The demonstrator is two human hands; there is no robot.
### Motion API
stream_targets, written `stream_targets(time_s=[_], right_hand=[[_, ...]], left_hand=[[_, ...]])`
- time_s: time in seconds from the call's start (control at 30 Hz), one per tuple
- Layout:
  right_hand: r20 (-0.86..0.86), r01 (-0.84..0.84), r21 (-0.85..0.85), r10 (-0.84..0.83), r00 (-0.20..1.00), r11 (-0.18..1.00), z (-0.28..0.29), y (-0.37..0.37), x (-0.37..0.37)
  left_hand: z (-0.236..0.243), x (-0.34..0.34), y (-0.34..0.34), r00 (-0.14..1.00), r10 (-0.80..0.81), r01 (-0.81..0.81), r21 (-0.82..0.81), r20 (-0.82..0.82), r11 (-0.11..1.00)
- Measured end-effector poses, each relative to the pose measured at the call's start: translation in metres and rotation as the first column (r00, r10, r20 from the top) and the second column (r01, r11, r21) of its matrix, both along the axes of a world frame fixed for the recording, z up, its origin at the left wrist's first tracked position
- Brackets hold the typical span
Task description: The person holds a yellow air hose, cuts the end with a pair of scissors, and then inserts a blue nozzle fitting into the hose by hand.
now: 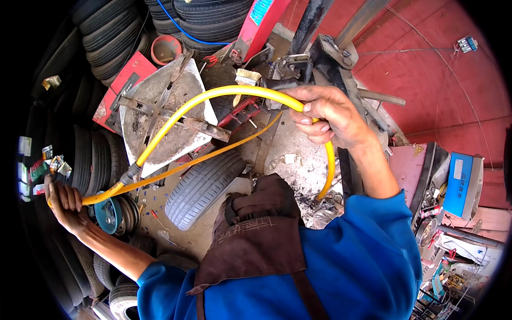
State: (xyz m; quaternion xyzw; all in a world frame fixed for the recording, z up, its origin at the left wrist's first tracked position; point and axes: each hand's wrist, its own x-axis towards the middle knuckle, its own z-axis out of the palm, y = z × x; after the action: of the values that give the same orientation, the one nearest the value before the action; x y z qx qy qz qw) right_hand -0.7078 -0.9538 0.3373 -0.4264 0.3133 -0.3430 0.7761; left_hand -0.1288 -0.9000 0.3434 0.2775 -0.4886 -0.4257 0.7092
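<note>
A yellow air hose (pixel 200 97) arches between my two hands, with a dark metal fitting (pixel 129 174) joining it near the left one. My left hand (pixel 65 204), out at the left, is closed around the hose just past that fitting. At the upper right, my right hand (pixel 333 114) grips the hose between thumb and fingers. From there the hose hangs down toward the floor beside my body. Another stretch runs back from the left hand, under the arch. Below the arch lies a loose tire (pixel 205 186), in front of my brown apron (pixel 250 240).
A tire machine turntable (pixel 168 106) with metal arms stands ahead on the left. Tires are stacked at the left (pixel 109 37) and far side. A brush (pixel 247 79) and a red bucket (pixel 166 49) are beyond. On the right are a blue box (pixel 462 184) and cluttered shelves.
</note>
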Motion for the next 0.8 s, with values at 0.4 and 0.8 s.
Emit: stream_targets(time_s=[0.4,0.8], right_hand=[[0.127,0.142,-0.076,-0.131,0.983,0.987,-0.005,-0.010,-0.001],[0.204,0.165,-0.107,-0.141,0.969,0.981,0.012,-0.013,0.024]], left_hand=[[-0.026,-0.136,-0.006,0.964,-0.265,0.213,0.526,0.026,0.824],[-0.090,-0.203,0.030,0.839,-0.516,0.502,0.615,-0.173,0.609]])
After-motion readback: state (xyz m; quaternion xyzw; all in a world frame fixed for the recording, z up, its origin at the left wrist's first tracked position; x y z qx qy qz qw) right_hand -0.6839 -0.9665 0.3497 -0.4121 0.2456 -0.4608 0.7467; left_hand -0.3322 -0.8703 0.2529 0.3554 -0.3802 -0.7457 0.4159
